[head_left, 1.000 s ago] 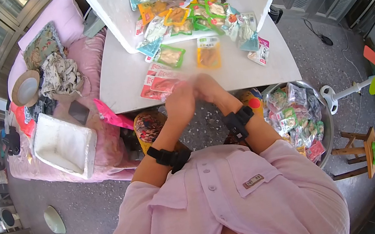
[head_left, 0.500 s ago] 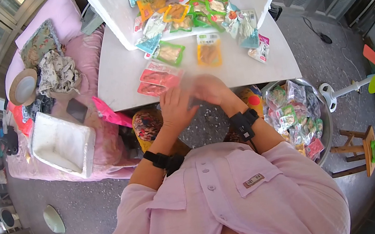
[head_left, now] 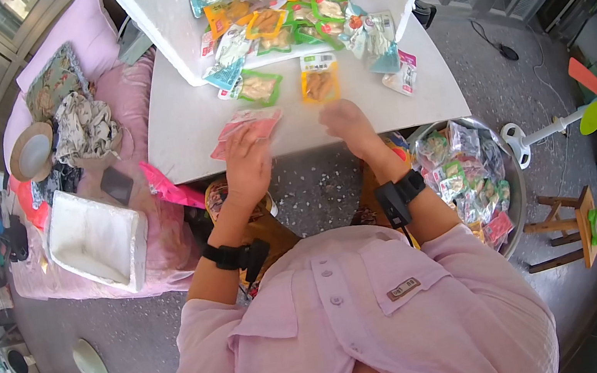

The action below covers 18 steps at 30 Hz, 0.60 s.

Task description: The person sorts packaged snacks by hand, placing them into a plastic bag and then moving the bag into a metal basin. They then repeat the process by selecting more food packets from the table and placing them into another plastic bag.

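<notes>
Red packets (head_left: 248, 122) lie just left of the frame's centre, on the near part of the white bench (head_left: 184, 126), partly under the left hand (head_left: 248, 165). Its grip is fully open: the palm is down and the fingers are spread flat on the top packet, pressing it rather than clasping it. The right hand (head_left: 345, 118) rests near the bench's front edge, just below the orange packet (head_left: 318, 85). Its grip is also slack and open, with nothing visible in it. Judging by how things lie, the step in hand is settling the red packets flat. It would go best with the palm kept broad and the edges squared under light pressure, so the slippery film does not slide toward the near edge. The free hand could steady the loose corner. By count there are at least two overlapped red packets, though the hand hides whether there are more. There is one orange packet and one green-edged packet (head_left: 259, 87), the two side by side above the hands. A heap of mixed packets (head_left: 287, 12) on the foam board (head_left: 155, 22) at the upper centre is too tangled to count. One metal basin (head_left: 518, 183) at the right holds many more.
</notes>
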### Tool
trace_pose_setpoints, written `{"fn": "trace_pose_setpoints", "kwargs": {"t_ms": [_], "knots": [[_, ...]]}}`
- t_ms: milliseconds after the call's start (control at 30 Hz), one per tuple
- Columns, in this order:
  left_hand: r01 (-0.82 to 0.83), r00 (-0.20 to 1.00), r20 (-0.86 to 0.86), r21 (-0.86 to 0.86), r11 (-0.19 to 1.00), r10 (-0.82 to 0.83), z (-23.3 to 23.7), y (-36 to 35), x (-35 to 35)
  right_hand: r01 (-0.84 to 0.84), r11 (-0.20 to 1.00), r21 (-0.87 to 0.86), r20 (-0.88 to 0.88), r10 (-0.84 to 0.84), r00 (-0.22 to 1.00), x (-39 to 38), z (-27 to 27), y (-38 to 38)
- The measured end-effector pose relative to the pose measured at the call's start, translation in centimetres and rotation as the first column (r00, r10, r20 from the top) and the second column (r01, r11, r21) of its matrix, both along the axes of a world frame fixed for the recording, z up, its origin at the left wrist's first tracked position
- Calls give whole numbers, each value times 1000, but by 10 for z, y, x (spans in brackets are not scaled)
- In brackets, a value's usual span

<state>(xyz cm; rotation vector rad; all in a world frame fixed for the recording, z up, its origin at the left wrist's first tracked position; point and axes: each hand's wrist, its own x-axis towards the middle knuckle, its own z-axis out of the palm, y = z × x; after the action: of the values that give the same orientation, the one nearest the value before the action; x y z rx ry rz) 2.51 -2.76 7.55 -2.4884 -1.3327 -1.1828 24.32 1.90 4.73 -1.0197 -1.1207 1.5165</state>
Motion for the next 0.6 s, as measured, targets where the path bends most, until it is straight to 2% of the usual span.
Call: {"fn": "trace_pose_setpoints", "kwargs": {"t_ms": [33, 133, 233, 267, 333, 367, 433, 467, 533, 567, 600], "knots": [[51, 996, 69, -12, 999, -50, 10, 0, -3, -32, 992, 123, 71, 23, 997, 0, 3, 1], [197, 876, 482, -297, 934, -31, 38, -3, -10, -87, 964, 250, 256, 21, 967, -7, 39, -2], [364, 738, 672, -470, 804, 59, 75, -7, -16, -159, 914, 374, 319, 34, 947, -9, 70, 0], [410, 707, 705, -475, 778, 58, 78, -5, -19, -183, 909, 374, 254, 90, 963, -11, 73, 3], [565, 529, 835, -480, 671, 151, 87, -8, -17, -230, 897, 376, 121, 199, 972, -13, 79, 5], [640, 433, 876, -464, 612, 211, 89, -11, -16, -278, 896, 347, 103, 258, 961, -11, 85, 1], [668, 402, 876, -479, 570, 266, 87, -15, -13, -372, 883, 286, 57, 371, 927, -8, 102, -11], [683, 388, 873, -487, 545, 294, 85, -17, -11, -383, 875, 295, 168, 347, 923, -6, 104, -14], [714, 366, 896, -444, 541, 251, 81, -21, -8, -404, 863, 305, 383, 277, 881, 1, 106, -21], [733, 355, 906, -422, 534, 229, 78, -23, -5, -401, 853, 333, 386, 265, 884, 5, 106, -25], [708, 394, 891, -451, 544, 226, 76, -26, -3, -391, 848, 358, 387, 246, 889, 9, 105, -30]]}}
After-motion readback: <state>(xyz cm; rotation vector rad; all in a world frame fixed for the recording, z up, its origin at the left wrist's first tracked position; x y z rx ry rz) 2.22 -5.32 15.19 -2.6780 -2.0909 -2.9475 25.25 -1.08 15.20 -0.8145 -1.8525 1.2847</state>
